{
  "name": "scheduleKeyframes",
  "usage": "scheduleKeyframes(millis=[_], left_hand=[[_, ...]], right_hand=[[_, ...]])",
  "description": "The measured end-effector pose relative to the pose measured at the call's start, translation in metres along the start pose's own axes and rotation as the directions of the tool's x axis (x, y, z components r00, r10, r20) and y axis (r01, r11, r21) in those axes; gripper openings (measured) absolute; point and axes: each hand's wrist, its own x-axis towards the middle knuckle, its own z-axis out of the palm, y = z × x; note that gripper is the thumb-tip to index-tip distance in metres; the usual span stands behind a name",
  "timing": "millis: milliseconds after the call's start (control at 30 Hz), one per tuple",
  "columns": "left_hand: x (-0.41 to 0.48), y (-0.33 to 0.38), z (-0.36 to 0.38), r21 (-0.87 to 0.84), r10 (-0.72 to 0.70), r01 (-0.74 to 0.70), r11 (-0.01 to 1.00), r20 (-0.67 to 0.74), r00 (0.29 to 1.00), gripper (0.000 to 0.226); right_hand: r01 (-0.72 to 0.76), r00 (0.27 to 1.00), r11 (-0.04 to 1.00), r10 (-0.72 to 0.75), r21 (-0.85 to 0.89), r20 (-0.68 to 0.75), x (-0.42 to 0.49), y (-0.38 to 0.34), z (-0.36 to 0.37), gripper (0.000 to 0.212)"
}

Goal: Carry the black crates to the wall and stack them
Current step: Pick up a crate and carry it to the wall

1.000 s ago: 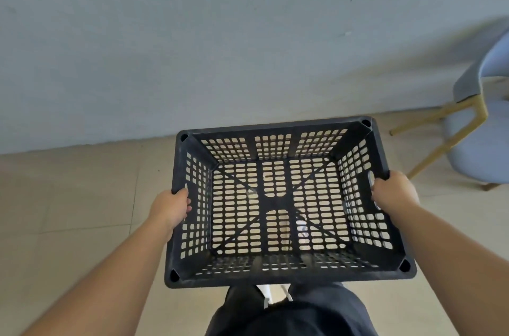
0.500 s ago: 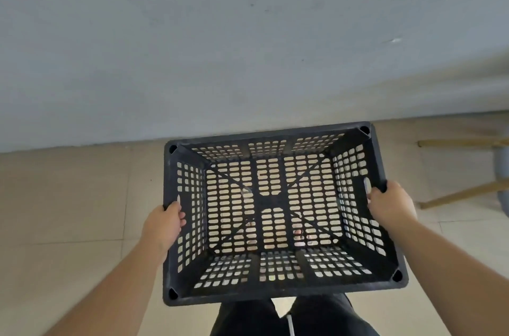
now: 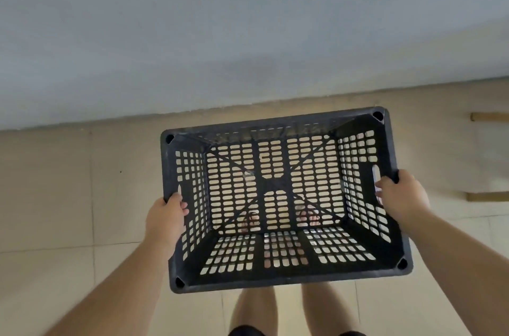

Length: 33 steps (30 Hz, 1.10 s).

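Note:
One black perforated crate [image 3: 278, 189] hangs open side up in front of me, above the beige tiled floor. My left hand [image 3: 165, 216] grips its left side wall at the handle slot. My right hand [image 3: 400, 195] grips the right side wall at the other handle slot. The crate holds nothing; my feet show through its slotted bottom. Its far rim lies a short way before the foot of the pale grey wall [image 3: 248, 32]. No other crate is in view.
Two wooden chair legs [image 3: 489, 116] poke in at the right edge, on the floor near the wall. My bare legs [image 3: 253, 308] stand below the crate. Beige floor tiles [image 3: 68, 184] spread to the left.
The view has tilted down and the crate has come lower and closer to the wall's foot. The grey chair has slid out of view to the right. Both hands keep their grip.

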Motion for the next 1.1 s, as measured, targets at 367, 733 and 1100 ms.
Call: scheduleKeyframes(millis=[367, 733, 1100], left_hand=[[0.149, -0.008, 0.11, -0.022, 0.007, -0.006, 1.0, 0.033, 0.999, 0.035], [0.226, 0.016, 0.158, 0.008, 0.049, -0.049, 0.999, 0.058, 0.997, 0.037], [0.214, 0.038, 0.161, 0.385, 0.121, -0.116, 0.916, 0.011, 0.993, 0.051]], right_hand=[[0.032, 0.999, 0.999, -0.033, 0.024, 0.031, 0.151, -0.014, 0.095, 0.03], [-0.018, 0.999, 0.985, 0.01, 0.172, 0.048, 0.23, -0.041, 0.139, 0.033], [0.065, 0.998, 0.998, -0.065, 0.023, -0.023, 0.22, -0.046, 0.142, 0.052]])
